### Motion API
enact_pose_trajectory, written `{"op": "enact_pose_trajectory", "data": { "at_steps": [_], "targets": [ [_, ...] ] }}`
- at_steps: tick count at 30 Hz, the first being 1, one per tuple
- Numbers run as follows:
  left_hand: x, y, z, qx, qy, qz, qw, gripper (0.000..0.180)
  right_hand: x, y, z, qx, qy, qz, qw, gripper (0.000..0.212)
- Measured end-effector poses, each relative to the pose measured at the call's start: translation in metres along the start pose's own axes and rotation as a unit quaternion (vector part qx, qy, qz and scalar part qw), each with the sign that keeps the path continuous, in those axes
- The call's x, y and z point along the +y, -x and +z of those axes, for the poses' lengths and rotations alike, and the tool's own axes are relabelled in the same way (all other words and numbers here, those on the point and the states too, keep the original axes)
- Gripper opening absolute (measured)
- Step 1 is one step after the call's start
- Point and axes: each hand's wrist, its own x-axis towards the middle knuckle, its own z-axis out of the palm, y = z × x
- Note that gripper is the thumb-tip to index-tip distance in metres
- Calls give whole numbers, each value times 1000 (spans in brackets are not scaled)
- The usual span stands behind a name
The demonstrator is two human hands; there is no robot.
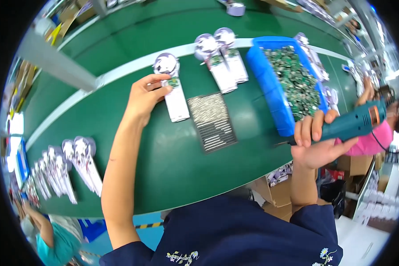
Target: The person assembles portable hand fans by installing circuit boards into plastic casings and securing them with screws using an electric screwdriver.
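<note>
My right hand (312, 142) is wrapped around a teal electric screwdriver (348, 124), its bit pointing left over the bench. My left hand (146, 95) has its thumb and fingertips closed at a small green circuit board (173, 83) on a white housing with a round end (177, 105). That housing lies flat, round end away from me. Just right of it is a dark tray (215, 133) with rows of small metallic pieces, probably screws. Behind the tray lie two more white housings with round ends (221, 73), each with a green board.
A blue bin (270, 95) full of green circuit boards stands at the right. More white housings (86, 164) lie in a row along the left of the green bench (173, 173). A grey post (57, 60) rises at the back left. Other people are at both sides.
</note>
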Motion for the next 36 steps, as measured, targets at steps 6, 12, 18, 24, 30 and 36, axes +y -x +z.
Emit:
{"op": "enact_pose_trajectory", "data": {
  "at_steps": [6, 12, 18, 24, 30, 36],
  "targets": [
    [13, -49, 27, -20, -29, -5, 999, 31, -50, -80, -44, 0, 431, 152, 890, 37],
    [12, -66, 32, -25, 2, -11, 1000, 28, -6, -129, -91, -140, 648, 86, 744, 27],
    [10, -68, 45, -8, 3, 6, 1000, 28, 33, -151, -105, -156, 729, 126, 655, 28],
    [5, -68, 46, -8, -4, 21, 1000, 30, 41, -153, -90, -150, 784, 164, 580, 49],
    [15, -35, 46, -9, -115, 73, 991, 47, 45, -149, -85, -122, 790, 160, 579, 48],
    [25, 37, 51, 23, -186, 231, 955, 44, 35, -148, -110, -77, 764, 103, 633, 38]
  ]
}}
